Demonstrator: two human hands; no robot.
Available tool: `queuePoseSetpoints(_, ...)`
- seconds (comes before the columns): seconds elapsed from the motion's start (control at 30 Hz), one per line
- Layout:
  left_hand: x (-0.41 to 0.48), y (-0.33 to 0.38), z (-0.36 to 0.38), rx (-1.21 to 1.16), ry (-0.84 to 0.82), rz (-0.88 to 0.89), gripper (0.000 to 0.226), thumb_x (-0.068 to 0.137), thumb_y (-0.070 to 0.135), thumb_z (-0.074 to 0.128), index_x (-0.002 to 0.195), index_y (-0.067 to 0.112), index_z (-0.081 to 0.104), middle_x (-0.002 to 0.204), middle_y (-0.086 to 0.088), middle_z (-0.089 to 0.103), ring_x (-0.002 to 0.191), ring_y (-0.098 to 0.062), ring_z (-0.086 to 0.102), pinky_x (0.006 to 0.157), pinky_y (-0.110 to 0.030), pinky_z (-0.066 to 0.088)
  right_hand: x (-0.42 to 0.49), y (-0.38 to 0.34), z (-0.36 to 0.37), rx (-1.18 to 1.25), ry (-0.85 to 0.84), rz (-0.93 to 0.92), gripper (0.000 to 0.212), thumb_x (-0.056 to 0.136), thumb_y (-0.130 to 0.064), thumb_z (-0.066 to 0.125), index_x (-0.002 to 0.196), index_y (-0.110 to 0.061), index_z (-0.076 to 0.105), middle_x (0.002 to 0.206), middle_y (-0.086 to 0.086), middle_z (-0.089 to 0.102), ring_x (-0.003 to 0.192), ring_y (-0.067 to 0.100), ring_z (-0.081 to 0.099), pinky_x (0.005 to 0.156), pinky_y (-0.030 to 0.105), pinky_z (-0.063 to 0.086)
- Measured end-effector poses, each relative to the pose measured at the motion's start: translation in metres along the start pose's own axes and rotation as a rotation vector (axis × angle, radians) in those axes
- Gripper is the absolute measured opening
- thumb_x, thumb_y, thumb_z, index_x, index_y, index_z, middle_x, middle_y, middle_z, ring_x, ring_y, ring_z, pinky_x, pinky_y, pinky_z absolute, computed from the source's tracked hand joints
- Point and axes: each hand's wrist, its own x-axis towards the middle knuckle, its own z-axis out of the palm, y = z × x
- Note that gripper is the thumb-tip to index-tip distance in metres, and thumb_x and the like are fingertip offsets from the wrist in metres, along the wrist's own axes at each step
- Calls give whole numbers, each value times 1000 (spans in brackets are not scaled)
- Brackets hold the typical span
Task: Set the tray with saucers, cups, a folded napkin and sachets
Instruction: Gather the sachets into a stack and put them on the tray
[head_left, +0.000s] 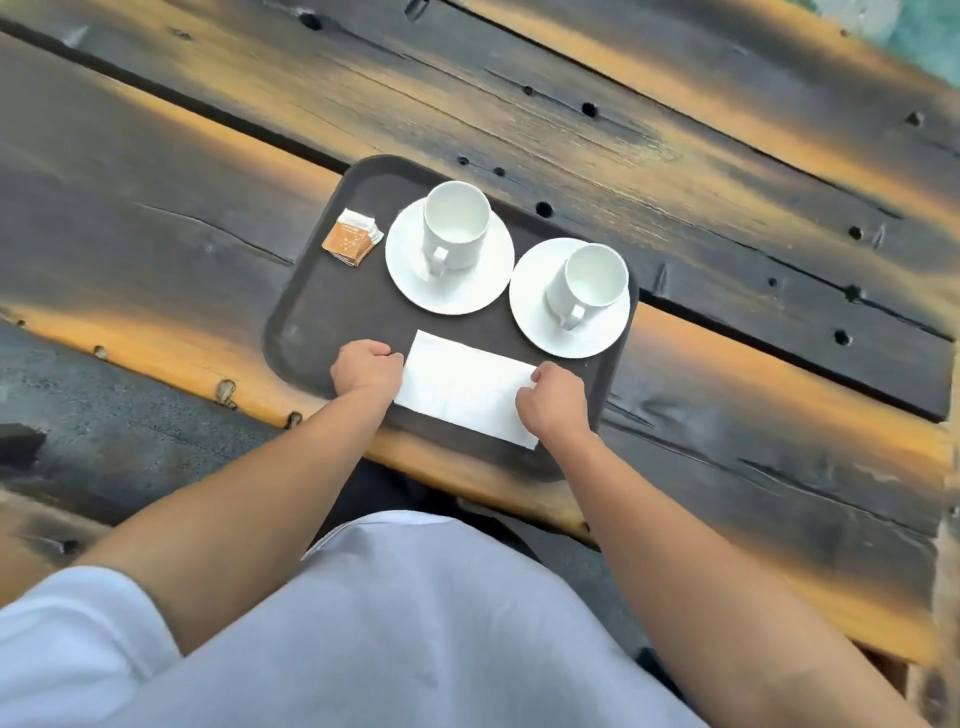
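- My left hand is curled into a loose fist at the left short edge of the folded napkin, knuckles up; the fingertips are tucked under, so I cannot tell whether they pinch the paper or only press beside it.
- My right hand is curled the same way at the napkin's right end, touching its far right corner, the fingers bent in and down onto the edge; whether they actually grip it I cannot tell either.
- The napkin is a white rectangle lying flat on the near part of the dark tray, between my two hands, set a little askew to the tray's near rim.
- Beyond the napkin stand two white saucers, the left saucer and the right saucer, just beside each other, almost touching.
- Each carries an upright white cup: the left cup and the right cup, both with handles turned toward me.
- The sachets, a small brown and white stack, lie in the tray's far left corner, near the left saucer but apart from it.
- The tray rests on a dark, scorched-looking wooden table of heavy planks, its near rim close to the table's edge in front of my pale shirt.
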Motion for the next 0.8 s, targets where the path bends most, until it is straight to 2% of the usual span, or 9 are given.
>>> queuePoseSetpoints(0.13, -4, 2, 6, 84, -33, 17, 36, 82, 20, 68, 118, 19, 71, 123, -7, 67, 116, -28, 60, 98, -35, 51, -3, 22, 4, 34, 49, 72, 33, 90, -11, 48, 121, -2, 50, 126, 16, 50, 117, 34, 49, 93, 38, 46)
queuePoseSetpoints(0.23, -6, 2, 11, 180, -49, 59, 36, 82, 19, 70, 118, 19, 69, 121, -6, 66, 115, -26, 59, 86, -29, 48, -5, 30, 12, 119, 10, 124, 31, 90, -13, 53, 119, -2, 51, 121, 16, 54, 109, 32, 54, 80, 34, 45)
queuePoseSetpoints(0.3, -8, 2, 13, 228, -56, 77, 28, 80, 17, 70, 108, 18, 70, 109, -2, 66, 107, -24, 60, 77, -26, 45, -7, 32, 17, 217, 3, 170, 24, 89, -14, 57, 110, -4, 52, 114, 14, 58, 95, 29, 55, 71, 31, 42)
queuePoseSetpoints(0.37, -9, 3, 15, 270, -63, 95, 11, 79, 14, 70, 84, 23, 66, 90, -1, 59, 88, -24, 54, 72, -26, 41, -7, 32, 22, 315, 10, 226, 17, 87, -12, 56, 103, -9, 51, 110, 12, 59, 87, 26, 54, 68, 30, 42)
queuePoseSetpoints(0.4, -8, 2, 17, 287, -62, 110, 16, 79, 12, 69, 73, 25, 60, 84, -1, 55, 81, -23, 49, 69, -26, 40, -6, 32, 23, 355, 13, 252, 15, 86, -10, 55, 100, -10, 51, 109, 11, 59, 86, 26, 56, 67, 31, 45)
queuePoseSetpoints(0.5, -7, 3, 19, 333, -89, 143, 17, 81, 12, 65, 71, 23, 58, 77, -1, 54, 74, -23, 47, 66, -26, 42, -2, 30, 24, 438, -4, 300, 6, 84, -7, 52, 88, -11, 51, 102, 11, 60, 90, 33, 67, 74, 40, 59)
queuePoseSetpoints(0.63, -2, 7, 20, 328, -115, 149, 2, 85, 18, 67, 84, 17, 68, 90, -3, 64, 86, -24, 59, 69, -27, 44, 7, 28, 22, 490, 11, 315, 20, 81, -7, 50, 68, -20, 43, 104, 15, 64, 94, 36, 69, 81, 47, 60)
queuePoseSetpoints(0.7, 1, 9, 19, 300, -97, 141, 10, 86, 21, 67, 93, 15, 70, 101, -4, 67, 91, -24, 60, 72, -28, 43, 11, 28, 18, 492, 26, 317, 19, 79, -8, 48, 67, -21, 41, 102, 15, 65, 93, 36, 69, 80, 47, 60)
queuePoseSetpoints(0.8, 5, 14, 15, 275, -86, 140, 4, 86, 20, 66, 85, 17, 68, 102, -4, 69, 96, -25, 62, 74, -29, 45, 15, 28, 11, 478, 37, 309, 16, 77, -6, 46, 66, -17, 43, 87, 12, 64, 91, 37, 70, 78, 50, 60)
